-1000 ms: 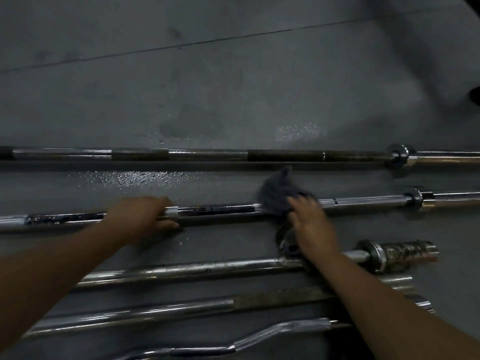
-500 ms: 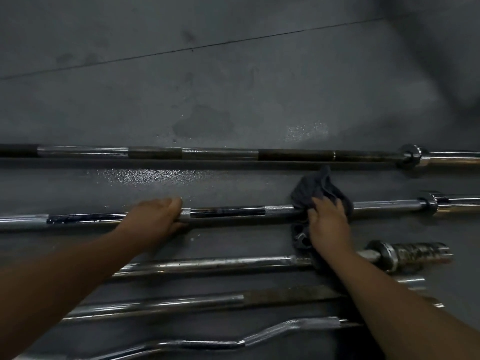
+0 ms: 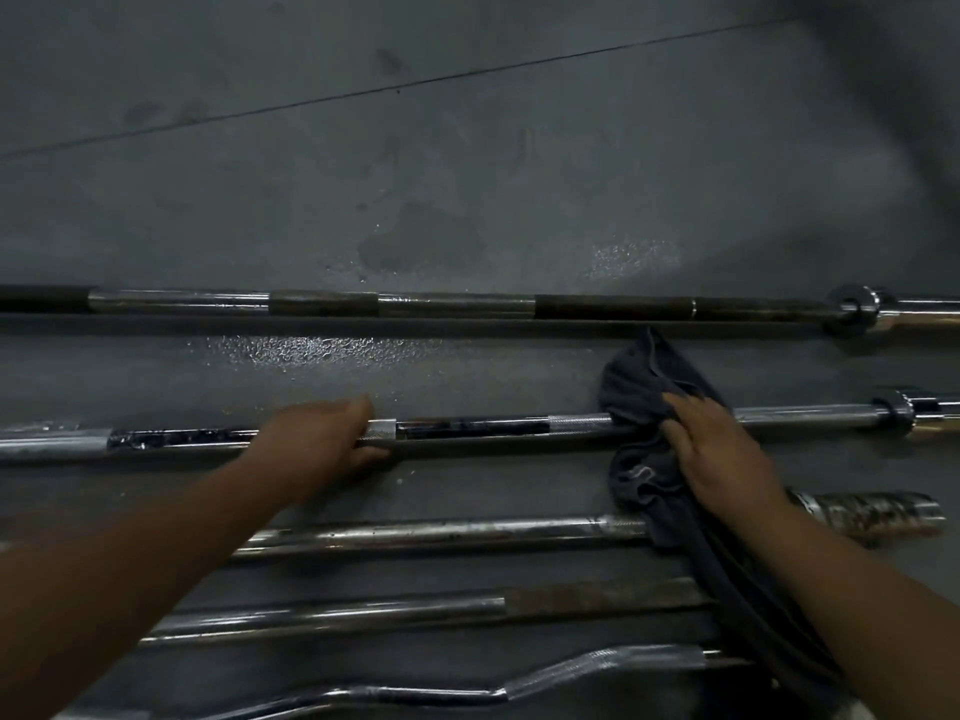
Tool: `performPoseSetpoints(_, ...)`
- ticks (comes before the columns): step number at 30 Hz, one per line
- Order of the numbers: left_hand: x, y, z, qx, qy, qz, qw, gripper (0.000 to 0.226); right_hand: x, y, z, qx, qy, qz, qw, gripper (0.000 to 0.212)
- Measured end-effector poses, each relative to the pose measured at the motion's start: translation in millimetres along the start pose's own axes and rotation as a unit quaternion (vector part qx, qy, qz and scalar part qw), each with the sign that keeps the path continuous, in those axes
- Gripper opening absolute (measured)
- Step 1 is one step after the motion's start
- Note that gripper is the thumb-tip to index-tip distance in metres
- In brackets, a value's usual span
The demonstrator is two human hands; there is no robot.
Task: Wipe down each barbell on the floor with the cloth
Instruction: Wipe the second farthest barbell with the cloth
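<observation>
Several steel barbells lie side by side on the dark floor. The second barbell (image 3: 478,427) from the far side runs across the middle of the view. My left hand (image 3: 322,444) wraps over its shaft left of centre, thumb under the bar. Over the same shaft farther right lies a dark grey cloth (image 3: 641,387), and my right hand (image 3: 711,454) presses it down with fingers spread fairly straight. The cloth's tail hangs back toward me across the nearer bars. The farthest barbell (image 3: 441,302) lies beyond, with its collar at the right.
Nearer to me lie a third barbell (image 3: 441,532) with a rusty sleeve (image 3: 872,514), a fourth bar (image 3: 363,613) with a rusted stretch, and a curl bar (image 3: 571,667). Wet patches (image 3: 311,350) shine on the floor between the two far bars.
My right hand has slid the cloth to the right along the second barbell, toward its collar. My left hand has stayed on the shaft.
</observation>
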State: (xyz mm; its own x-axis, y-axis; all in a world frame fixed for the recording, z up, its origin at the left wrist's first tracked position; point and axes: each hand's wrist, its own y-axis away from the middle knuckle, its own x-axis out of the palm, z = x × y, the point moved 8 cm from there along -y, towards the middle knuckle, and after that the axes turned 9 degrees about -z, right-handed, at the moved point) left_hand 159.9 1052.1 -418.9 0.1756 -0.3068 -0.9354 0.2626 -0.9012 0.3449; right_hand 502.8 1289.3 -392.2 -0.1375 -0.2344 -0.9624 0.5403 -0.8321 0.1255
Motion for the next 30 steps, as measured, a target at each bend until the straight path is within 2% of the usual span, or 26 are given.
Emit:
performPoseSetpoints(1,4,-6,0,0.016,0.015,0.048,0.999,0.048,-3,1,12,0.025,-0.006,-0.039,0.999,0.043)
performPoseSetpoints(3,8,-17,0,0.037,0.086,0.154,0.984,0.048,11,8,63,-0.006,-0.019,-0.066,0.998,0.041)
performPoseSetpoints(5,8,-24,-1,0.039,0.148,0.193,0.969,0.05,28,17,103,-0.089,-0.045,-0.01,0.995,0.041)
performPoseSetpoints(6,10,-27,3,0.032,0.146,0.184,0.972,0.053,25,13,101,-0.116,-0.05,0.02,0.992,0.045)
performPoseSetpoints(7,12,-28,7,0.021,0.122,0.163,0.979,0.058,22,7,82,-0.107,-0.047,0.038,0.992,0.046)
performPoseSetpoints(8,14,-27,11,0.008,0.079,0.13,0.988,0.062,15,1,54,-0.062,-0.034,0.037,0.997,0.044)
performPoseSetpoints(10,18,-22,14,-0.011,0.003,0.055,0.998,0.066,-6,0,0,0.07,-0.011,-0.03,0.997,0.041)
performPoseSetpoints(11,19,-20,13,-0.012,-0.007,0.04,0.999,0.065,-11,7,-2,0.097,0.007,-0.067,0.993,0.042)
performPoseSetpoints(13,21,-20,11,0.004,0.006,0.062,0.998,0.063,3,18,38,0.046,0.024,-0.091,0.995,0.038)
performPoseSetpoints(16,21,-23,7,0.01,0.062,0.128,0.99,0.057,19,22,77,-0.068,-0.023,-0.021,0.997,0.038)
performPoseSetpoints(18,19,-26,6,0.005,0.077,0.15,0.986,0.053,10,10,42,-0.036,-0.014,0.006,0.999,0.037)
performPoseSetpoints(20,21,-33,9,-0.009,0.087,0.164,0.983,0.047,-10,5,0,0.066,0.033,-0.064,0.995,0.038)
performPoseSetpoints(21,22,-36,11,-0.022,0.095,0.17,0.981,0.042,-10,7,5,0.076,0.061,-0.086,0.992,0.041)
performPoseSetpoints(23,21,-40,11,-0.041,0.092,0.186,0.977,0.037,12,8,68,-0.003,0.074,-0.057,0.996,0.047)
performPoseSetpoints(26,19,-37,9,-0.041,0.085,0.196,0.976,0.042,35,11,112,-0.067,-0.029,-0.015,0.997,0.041)
performPoseSetpoints(28,15,-37,7,-0.036,0.069,0.191,0.978,0.04,23,4,75,-0.039,-0.043,-0.022,0.998,0.042)
performPoseSetpoints(30,16,-38,8,-0.036,0.062,0.185,0.98,0.036,11,0,21,0.047,-0.03,-0.061,0.997,0.04)
